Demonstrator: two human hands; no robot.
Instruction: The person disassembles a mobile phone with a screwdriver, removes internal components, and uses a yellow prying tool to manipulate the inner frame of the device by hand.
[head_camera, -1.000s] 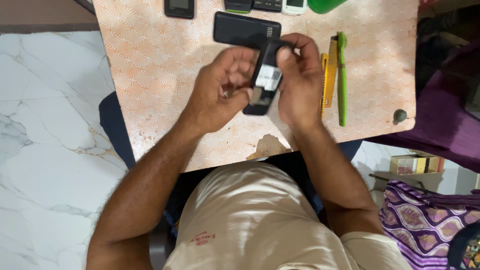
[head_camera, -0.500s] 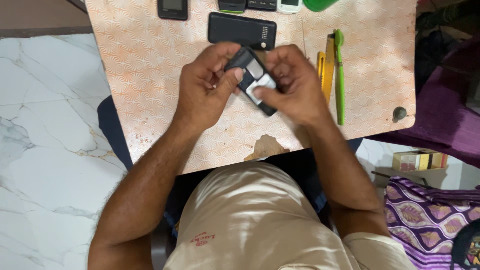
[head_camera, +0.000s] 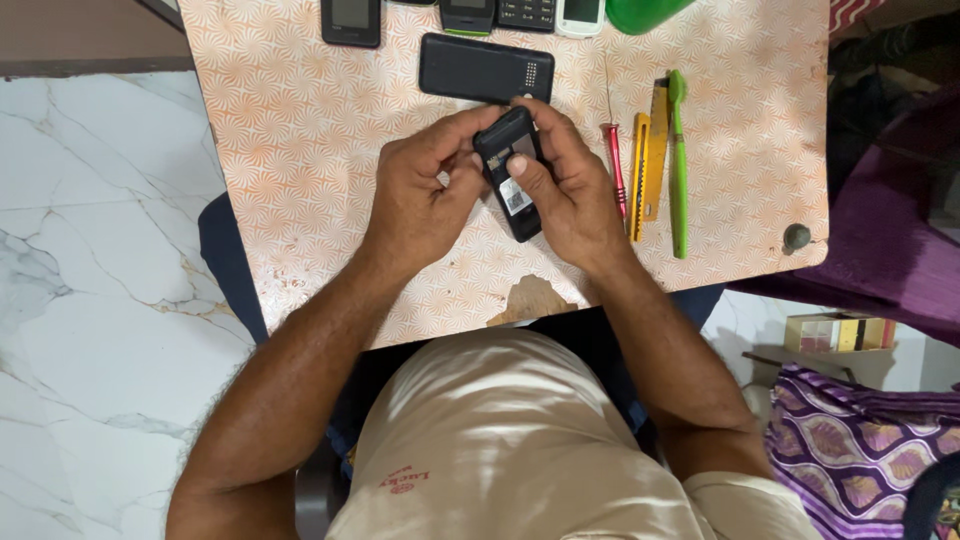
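Observation:
My left hand (head_camera: 425, 190) and my right hand (head_camera: 565, 185) both grip a small black phone (head_camera: 510, 180) held just above the patterned table (head_camera: 300, 150). The phone's back is open and shows a white label inside. My right thumb presses on that open back, while my left fingers hold the phone's left edge. A black back cover (head_camera: 485, 67) lies flat on the table just beyond my hands.
A red screwdriver (head_camera: 612, 160), a yellow tool (head_camera: 645, 160) and a green toothbrush (head_camera: 678, 160) lie to the right of my hands. Several phones (head_camera: 350, 18) and a green object (head_camera: 640, 12) line the far edge. A chipped spot (head_camera: 530, 298) marks the near edge.
The phone has turned from a slant to nearly upright in my hands, and my right thumb has shifted onto its open back. The view has moved slightly.

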